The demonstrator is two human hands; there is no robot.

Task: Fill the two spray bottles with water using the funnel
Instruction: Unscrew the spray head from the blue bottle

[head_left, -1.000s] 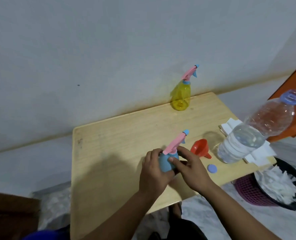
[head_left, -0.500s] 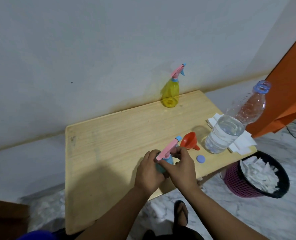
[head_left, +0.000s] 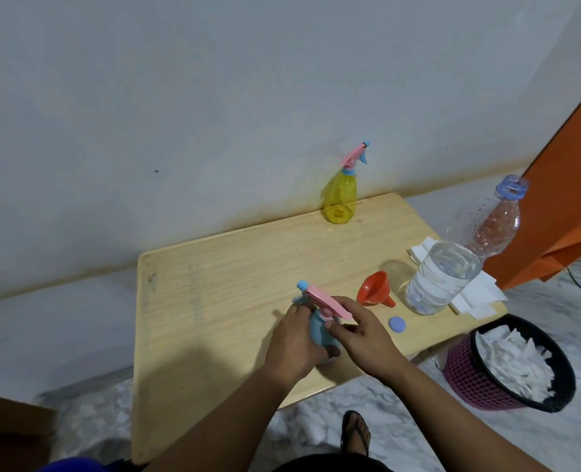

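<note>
The left hand (head_left: 296,349) wraps round the small blue plastic spray bottle (head_left: 318,330) to keep it steady on the smooth wooden counter (head_left: 221,267), and the right hand (head_left: 360,335) pinches its pink and blue sprayer top (head_left: 319,301), I think to twist it off so water can go in. Right of this bottle wait the shiny orange cone-shaped funnel (head_left: 374,294) and the clear bumpy water bottle (head_left: 452,267), open; the see-through yellow spray bottle (head_left: 340,199) stands far behind, capped.

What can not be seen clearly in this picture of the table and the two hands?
- Head view: the blue spray bottle is mostly hidden by the left hand and right hand, so its water level cannot be told.
- Whether its pink spray head is already loose: blurred and partly covered by fingers.
- The table: its near corner is covered by the arms.
</note>
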